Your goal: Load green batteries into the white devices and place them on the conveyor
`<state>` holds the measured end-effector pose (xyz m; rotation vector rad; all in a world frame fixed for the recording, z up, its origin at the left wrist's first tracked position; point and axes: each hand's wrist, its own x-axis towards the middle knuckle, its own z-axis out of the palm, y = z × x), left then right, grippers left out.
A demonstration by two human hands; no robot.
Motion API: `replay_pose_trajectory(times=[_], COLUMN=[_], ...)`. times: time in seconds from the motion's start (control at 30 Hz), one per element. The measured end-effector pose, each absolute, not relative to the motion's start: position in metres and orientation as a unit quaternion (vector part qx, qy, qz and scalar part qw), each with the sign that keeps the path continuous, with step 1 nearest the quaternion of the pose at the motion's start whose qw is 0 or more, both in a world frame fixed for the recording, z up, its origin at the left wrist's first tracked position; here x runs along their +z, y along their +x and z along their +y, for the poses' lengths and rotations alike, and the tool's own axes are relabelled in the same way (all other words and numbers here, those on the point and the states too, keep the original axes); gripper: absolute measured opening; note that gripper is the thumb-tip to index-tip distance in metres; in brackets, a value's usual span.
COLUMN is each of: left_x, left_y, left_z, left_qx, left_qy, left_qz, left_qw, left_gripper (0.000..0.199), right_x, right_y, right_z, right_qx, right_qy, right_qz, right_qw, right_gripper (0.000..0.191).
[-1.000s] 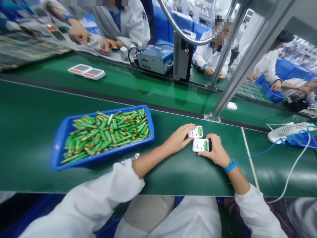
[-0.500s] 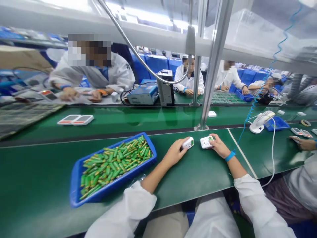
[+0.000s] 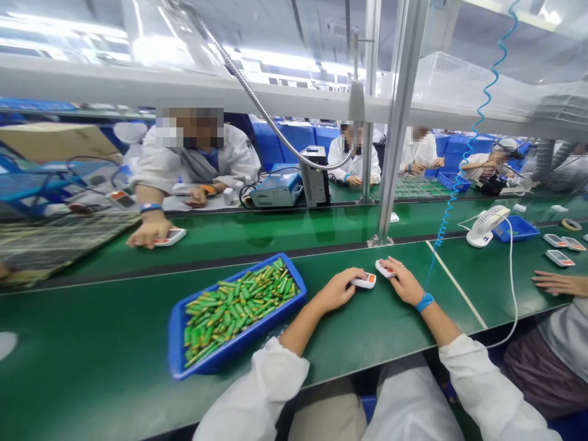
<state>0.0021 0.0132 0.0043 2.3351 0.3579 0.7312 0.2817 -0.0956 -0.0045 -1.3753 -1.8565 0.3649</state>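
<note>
My left hand [image 3: 339, 290] has its fingers round a small white device with orange buttons [image 3: 366, 281], which lies face up at the green bench top. Just to the right, my right hand [image 3: 404, 283] grips a second white device [image 3: 384, 269] from above. Its fingers cover much of that device. A small gap separates the two devices. Left of my left hand stands a blue tray [image 3: 177, 343] heaped with green cylindrical batteries [image 3: 239, 309].
Beyond the bench runs a green belt [image 3: 257, 229], where a co-worker's hand [image 3: 151, 231] rests on white devices. A metal post [image 3: 390, 177] rises ahead. At right are a white fan [image 3: 482, 229], its cable, a coiled blue cord [image 3: 466, 162] and another person's hand [image 3: 560, 283].
Both devices have turned over, from their undersides with green inside to their orange-button faces. The co-worker across has reached onto the belt devices. My view has shifted.
</note>
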Motion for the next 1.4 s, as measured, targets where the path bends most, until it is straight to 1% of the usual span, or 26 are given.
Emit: replay_pose_trajectory(times=[0.13, 0.27, 0.37, 0.4, 0.5, 0.53, 0.6, 0.77, 0.9, 1.07, 1.2, 1.3, 1.37, 1.4], left_x=[0.010, 0.011, 0.005, 0.002, -0.007, -0.009, -0.011, -0.007, -0.006, -0.011, -0.008, -0.003, 0.000, 0.000], left_y=[0.001, 0.004, 0.006, 0.007, 0.010, 0.011, 0.014, 0.016, 0.012, 0.012, 0.015, 0.015, 0.015, 0.015], left_z=[0.009, 0.006, 0.008, 0.009, 0.011, 0.011, 0.010, 0.004, 0.004, 0.004, -0.001, -0.004, -0.006, -0.006], left_qx=[0.263, 0.239, 0.228, 0.228, 0.240, 0.244, 0.247, 0.268, 0.280, 0.257, 0.237, 0.242, 0.251, 0.257], left_qy=[0.895, 0.896, 0.905, 0.909, 0.915, 0.916, 0.916, 0.910, 0.908, 0.910, 0.915, 0.913, 0.909, 0.906], left_qz=[0.069, 0.039, 0.044, 0.057, 0.103, 0.110, 0.114, 0.119, 0.155, 0.149, 0.126, 0.119, 0.118, 0.119], left_qw=[0.355, 0.372, 0.357, 0.344, 0.306, 0.300, 0.296, 0.294, 0.272, 0.288, 0.301, 0.307, 0.312, 0.314], left_gripper=[0.056, 0.058, 0.064, 0.064, 0.053, 0.048, 0.043, 0.033, 0.031, 0.028, 0.022, 0.020, 0.020, 0.019], right_x=[-0.004, -0.004, -0.003, -0.002, 0.001, 0.001, 0.002, 0.006, 0.004, 0.000, 0.006, 0.014, 0.020, 0.023], right_y=[0.282, 0.281, 0.274, 0.270, 0.256, 0.251, 0.240, 0.232, 0.274, 0.377, 0.452, 0.484, 0.485, 0.478], right_z=[-0.094, -0.097, -0.102, -0.103, -0.108, -0.109, -0.110, -0.119, -0.133, -0.152, -0.163, -0.162, -0.152, -0.144], right_qx=[0.115, 0.124, 0.116, 0.104, 0.056, 0.043, 0.027, 0.019, 0.002, -0.073, -0.073, -0.055, -0.071, -0.083], right_qy=[-0.508, -0.546, -0.566, -0.574, -0.606, -0.617, -0.640, -0.681, -0.715, -0.802, -0.859, -0.886, -0.882, -0.864], right_qz=[-0.775, -0.759, -0.759, -0.760, -0.759, -0.755, -0.743, -0.708, -0.676, -0.566, -0.491, -0.450, -0.453, -0.477], right_qw=[0.358, 0.333, 0.301, 0.286, 0.232, 0.215, 0.195, 0.184, 0.181, 0.177, 0.128, 0.095, 0.112, 0.141], right_gripper=[0.053, 0.053, 0.048, 0.051, 0.071, 0.075, 0.075, 0.072, 0.069, 0.061, 0.059, 0.059, 0.062, 0.064])
